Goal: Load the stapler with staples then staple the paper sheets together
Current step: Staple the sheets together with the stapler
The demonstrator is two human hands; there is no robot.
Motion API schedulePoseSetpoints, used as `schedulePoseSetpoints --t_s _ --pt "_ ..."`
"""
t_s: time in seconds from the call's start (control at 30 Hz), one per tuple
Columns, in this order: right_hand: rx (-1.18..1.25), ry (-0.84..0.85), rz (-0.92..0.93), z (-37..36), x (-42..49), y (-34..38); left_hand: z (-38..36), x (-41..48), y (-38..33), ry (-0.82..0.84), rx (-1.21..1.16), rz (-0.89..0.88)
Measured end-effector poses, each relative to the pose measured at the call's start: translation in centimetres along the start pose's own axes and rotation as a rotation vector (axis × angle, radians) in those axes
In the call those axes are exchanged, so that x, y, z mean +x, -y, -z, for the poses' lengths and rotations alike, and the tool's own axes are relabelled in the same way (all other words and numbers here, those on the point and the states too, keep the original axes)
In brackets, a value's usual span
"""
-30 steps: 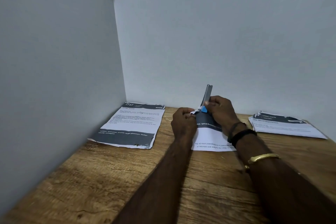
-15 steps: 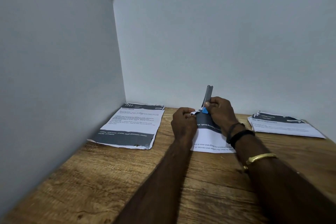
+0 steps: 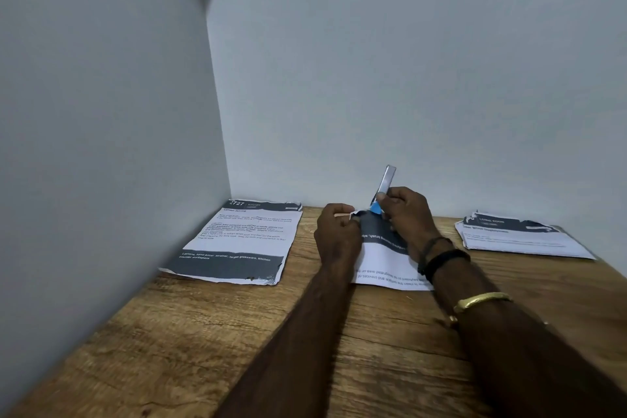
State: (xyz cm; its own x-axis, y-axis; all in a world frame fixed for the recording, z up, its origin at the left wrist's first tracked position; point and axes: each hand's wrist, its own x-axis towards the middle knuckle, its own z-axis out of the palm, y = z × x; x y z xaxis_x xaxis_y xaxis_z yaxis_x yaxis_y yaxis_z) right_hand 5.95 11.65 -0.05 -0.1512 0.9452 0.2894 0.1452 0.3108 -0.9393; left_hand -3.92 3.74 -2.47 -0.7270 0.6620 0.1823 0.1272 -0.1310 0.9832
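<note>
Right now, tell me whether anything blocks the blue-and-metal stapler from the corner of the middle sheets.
Nothing visible does: the blue-and-metal stapler in the right hand sits at the middle printed sheets, whose corner the left hand pinches.

Your wooden table (image 3: pixel 390 343) carries three lots of paper: a printed sheet (image 3: pixel 237 241) well left of your left fingers (image 3: pixel 339 214), the sheets (image 3: pixel 383 265) under both hands (text upside down), and a stack (image 3: pixel 519 237) well right of your right fingers (image 3: pixel 397 200).
</note>
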Motion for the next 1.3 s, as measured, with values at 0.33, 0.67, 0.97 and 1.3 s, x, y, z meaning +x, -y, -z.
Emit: schedulePoseSetpoints --t_s 0.33,0.67,0.97,1.3 --pt "0.158 -0.109 0.008 0.8 -2.0 3.7 0.1 -0.1 -0.2 0.055 0.065 -0.041" --pt "-0.485 0.111 0.039 4.5 -6.0 4.4 -0.4 0.5 0.4 0.189 0.236 -0.002" --pt "-0.798 0.369 -0.100 5.4 -8.9 3.8 0.2 1.3 0.7 0.047 0.276 -0.056" --pt "-0.891 0.314 -0.052 4.6 -9.3 2.6 -0.1 1.0 0.4 0.035 0.207 -0.018"
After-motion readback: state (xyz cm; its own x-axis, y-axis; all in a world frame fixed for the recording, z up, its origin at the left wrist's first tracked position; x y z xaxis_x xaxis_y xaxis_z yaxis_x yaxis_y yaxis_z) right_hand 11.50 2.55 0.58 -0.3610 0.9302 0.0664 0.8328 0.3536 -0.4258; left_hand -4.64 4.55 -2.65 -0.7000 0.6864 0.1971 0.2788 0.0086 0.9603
